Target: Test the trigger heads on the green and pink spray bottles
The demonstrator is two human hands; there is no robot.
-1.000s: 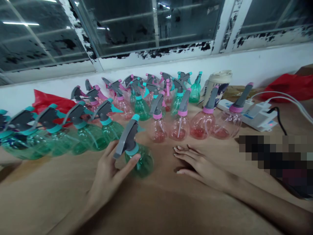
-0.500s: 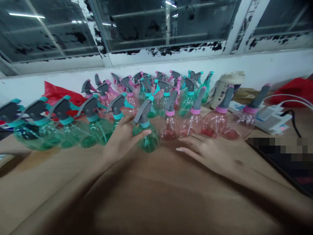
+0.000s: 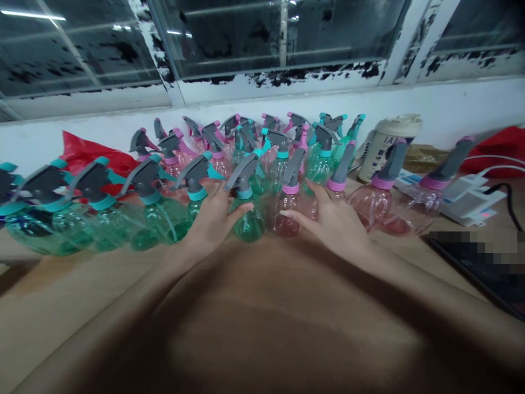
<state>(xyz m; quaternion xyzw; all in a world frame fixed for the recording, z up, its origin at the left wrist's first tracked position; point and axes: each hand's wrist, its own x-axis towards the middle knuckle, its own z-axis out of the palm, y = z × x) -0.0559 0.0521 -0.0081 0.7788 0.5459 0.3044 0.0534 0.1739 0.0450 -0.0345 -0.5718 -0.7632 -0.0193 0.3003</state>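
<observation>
One green spray bottle [image 3: 249, 223] stands upright on the table [image 3: 262, 290], in the front row between green bottles [image 3: 159, 221] on its left and a pink spray bottle [image 3: 287, 203] just beside it on its right. The left hand [image 3: 211, 216] grasps it from the left, thumb across the front below the turquoise collar (the other fingers are largely hidden). The right hand [image 3: 340, 219] reaches round the pink bottle, its thumb before the body and fingers beyond; whether it grips or merely touches cannot be told. The step in hand appears to be one of setting bottles in line. The next move would seem to call for a level base, even spacing and an unhurried sideways opening of the fingers, since neighbours stand close enough to be knocked. Farther out are other pink bottles [image 3: 371, 205], a mixed group [image 3: 219, 164] behind, and a printed cup [image 3: 388, 150] near the wall.
</observation>
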